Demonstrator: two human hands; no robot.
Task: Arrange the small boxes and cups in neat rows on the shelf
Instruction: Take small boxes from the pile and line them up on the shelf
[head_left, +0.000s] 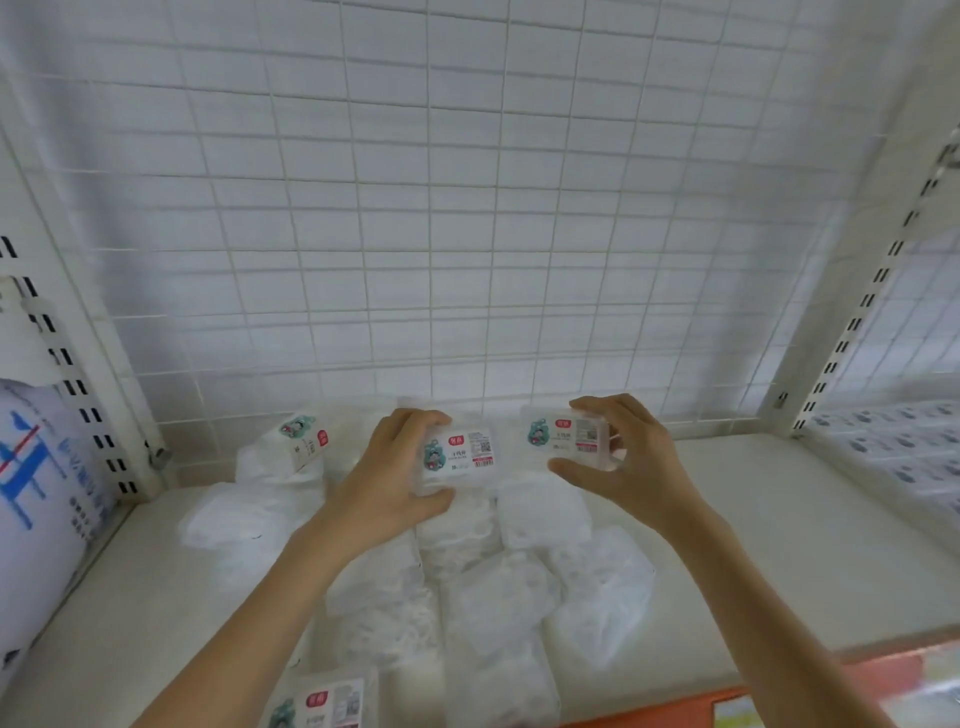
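My left hand (395, 478) grips a small clear box with a white label (462, 452), held above the shelf (779, 519). To its right, my right hand (628, 457) grips a second box of the same kind (563, 436) between thumb and fingers. A third box (304, 439) sits tilted on a pile at the back left. A fourth one (324, 704) lies at the bottom edge of the view. Clear plastic sleeves of cups (483, 597) lie in loose rows under and in front of my hands.
A white wire grid (431, 234) backs the shelf. Slotted uprights (67, 364) stand at the left and right. A large white bag with blue print (36, 493) leans at the left. More labelled boxes (898, 447) fill the neighbouring shelf at the right. An orange strip (675, 709) edges the front.
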